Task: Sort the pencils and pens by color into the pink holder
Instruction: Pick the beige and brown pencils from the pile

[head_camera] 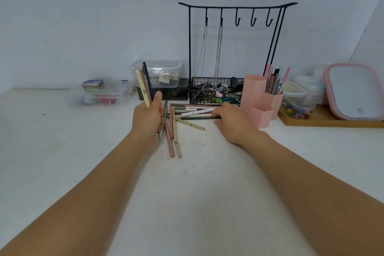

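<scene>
A loose pile of pens and pencils (pixel 182 114) in pink, gold, white and dark green lies on the white table. My left hand (pixel 148 118) is shut on a bundle of pens (pixel 143 84), cream, pink and black, held upright left of the pile. My right hand (pixel 230 122) rests on the pile's right end, fingertips touching a dark green pen (pixel 197 118). Just right of that hand stands the pink holder (pixel 259 102), made of hexagonal cups; its back right cup holds several pens (pixel 275 80).
A black wire basket with a hook rack (pixel 216 91) and hanging chains stands behind the pile. Clear plastic boxes (pixel 97 94) sit at the back left. A pink-rimmed mirror (pixel 353 91) and small containers rest on a wooden tray (pixel 332 122) at the right.
</scene>
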The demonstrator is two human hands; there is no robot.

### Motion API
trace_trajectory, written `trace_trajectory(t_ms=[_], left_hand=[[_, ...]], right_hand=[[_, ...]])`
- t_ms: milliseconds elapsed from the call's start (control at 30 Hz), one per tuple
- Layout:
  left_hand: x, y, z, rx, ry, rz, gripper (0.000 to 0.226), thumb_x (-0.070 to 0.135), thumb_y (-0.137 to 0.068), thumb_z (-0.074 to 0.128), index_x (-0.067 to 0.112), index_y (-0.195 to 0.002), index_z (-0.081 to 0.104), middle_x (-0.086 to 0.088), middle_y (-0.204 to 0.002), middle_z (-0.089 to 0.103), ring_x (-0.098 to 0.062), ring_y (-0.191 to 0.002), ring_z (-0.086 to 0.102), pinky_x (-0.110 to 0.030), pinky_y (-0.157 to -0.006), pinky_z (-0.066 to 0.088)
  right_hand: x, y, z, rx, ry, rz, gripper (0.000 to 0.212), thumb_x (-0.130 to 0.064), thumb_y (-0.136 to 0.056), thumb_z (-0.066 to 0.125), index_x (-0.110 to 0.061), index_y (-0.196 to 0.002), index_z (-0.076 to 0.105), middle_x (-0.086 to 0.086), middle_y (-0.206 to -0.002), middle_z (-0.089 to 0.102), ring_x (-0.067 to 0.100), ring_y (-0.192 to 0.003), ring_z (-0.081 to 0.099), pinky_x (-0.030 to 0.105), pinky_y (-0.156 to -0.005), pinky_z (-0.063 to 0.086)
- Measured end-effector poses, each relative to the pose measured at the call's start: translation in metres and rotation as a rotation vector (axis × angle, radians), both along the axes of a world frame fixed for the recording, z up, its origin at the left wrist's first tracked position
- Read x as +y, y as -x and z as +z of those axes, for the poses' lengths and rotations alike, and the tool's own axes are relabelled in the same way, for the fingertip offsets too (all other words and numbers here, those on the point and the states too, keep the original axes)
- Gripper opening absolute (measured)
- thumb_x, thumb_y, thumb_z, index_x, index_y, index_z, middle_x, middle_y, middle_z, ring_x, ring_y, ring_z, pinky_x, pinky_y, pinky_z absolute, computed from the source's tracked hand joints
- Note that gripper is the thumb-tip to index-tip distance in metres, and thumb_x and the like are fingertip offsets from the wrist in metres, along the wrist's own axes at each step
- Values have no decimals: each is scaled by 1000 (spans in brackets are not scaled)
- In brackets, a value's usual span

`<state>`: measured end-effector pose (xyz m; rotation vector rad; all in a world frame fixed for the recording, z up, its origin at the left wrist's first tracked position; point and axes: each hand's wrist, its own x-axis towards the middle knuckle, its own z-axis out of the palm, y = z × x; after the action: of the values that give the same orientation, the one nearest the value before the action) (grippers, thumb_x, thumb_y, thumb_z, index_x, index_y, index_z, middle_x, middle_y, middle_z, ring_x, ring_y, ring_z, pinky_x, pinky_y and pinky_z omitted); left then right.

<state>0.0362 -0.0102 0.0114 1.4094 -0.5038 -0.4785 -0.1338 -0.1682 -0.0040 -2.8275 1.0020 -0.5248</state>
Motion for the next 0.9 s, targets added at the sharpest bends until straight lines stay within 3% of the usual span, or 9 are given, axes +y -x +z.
trace_trajectory(t_ms=[100,267,400,467,533,600,700,900], left_hand=[[1,3,1,1,-9,-5,44,46,-102,55,19,-69,42,4,-55,36,-7,-39,28,-20,-37,27],[1,6,2,22,-6,-32,41,46,-100,58,18,-73,46,3,-58,35,-9,-40,26,-21,-37,26],[3,11,6,66,32,-112,42,46,-98,61,19,-70,45,7,-53,33,-8,-40,25,-20,-36,26],[4,15,8,104,69,-198,42,46,-97,63,20,-69,46,8,-52,31,-7,-41,24,-20,-36,25],[4,19,8,111,90,-294,41,47,-97,61,20,-70,48,8,-55,29,-7,-42,23,-19,-36,23],[3,24,7,97,90,-375,37,45,-100,58,18,-76,53,5,-58,32,-8,-44,25,-18,-35,22],[3,29,6,60,74,-437,34,42,-103,52,14,-86,61,1,-59,44,-8,-45,33,-18,-36,21],[5,31,7,25,52,-433,35,40,-105,49,14,-87,61,-2,-62,48,-10,-46,34,-20,-36,23]], right_hand=[[-3,3,6,17,-1,-41,11,-20,-98,55,-23,-97,66,2,-103,62,23,-92,58,37,-76,51],[-9,11,16,29,-127,-33,16,-12,-92,60,-20,-80,66,2,-90,70,22,-85,63,40,-78,55],[-3,8,34,-123,-309,42,13,-10,-96,59,-9,-87,68,3,-81,66,16,-76,55,34,-69,47],[10,5,45,-285,-554,111,12,-14,-99,59,-13,-90,66,-1,-77,62,13,-71,56,24,-62,46],[24,0,52,-410,-819,207,9,-12,-100,58,-8,-98,66,1,-78,63,12,-68,59,23,-60,50],[35,-4,55,-467,-948,293,10,-9,-100,57,-3,-104,63,5,-81,64,13,-69,62,23,-61,52],[47,-9,57,-502,-1022,385,6,-9,-101,55,-4,-102,59,8,-82,64,15,-71,64,24,-62,55],[52,-9,58,-517,-1079,408,6,-10,-102,54,-5,-104,56,7,-83,70,21,-74,68,34,-73,61]])
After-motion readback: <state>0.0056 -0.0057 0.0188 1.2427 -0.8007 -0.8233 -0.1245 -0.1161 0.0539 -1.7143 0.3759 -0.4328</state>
